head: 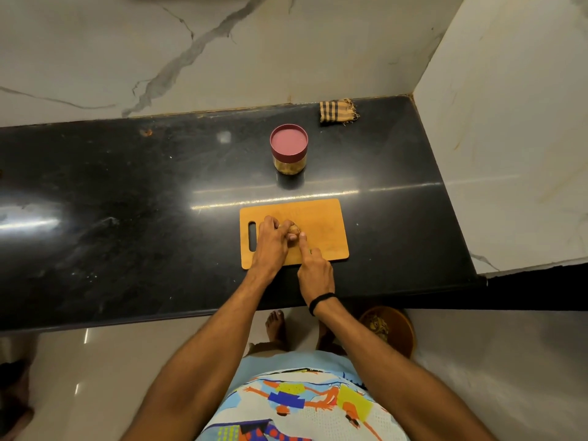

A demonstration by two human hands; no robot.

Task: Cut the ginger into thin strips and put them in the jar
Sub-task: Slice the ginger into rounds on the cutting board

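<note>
Tan and knobbly, the ginger [293, 230] sits under the curled fingertips of the left hand [270, 241], which pinches it down against the wooden cutting board [327, 227]. I judge this hold keeps the lump from rolling while its free end is offered to the blade. Just beside it, the right hand [315, 270] has its lower fingers curled and its index finger laid straight ahead, seemingly along the back of a knife [297, 224]. Only a thin pale edge shows next to the ginger and the handle is hidden, so the tool is my reading rather than a plain sight. Most of the piece is covered, but its exposed end points right, toward that edge. Its long axis seems to run left to right across the board, crosswise to the extended finger, though I cannot be sure. No loose strips can be made out. Farther back on the black counter [127, 186] stands the jar [289, 160], well apart from the board, with its maroon lid [289, 142] on, so it will need opening before anything goes in. A striped cloth [338, 112] lies near the wall.
</note>
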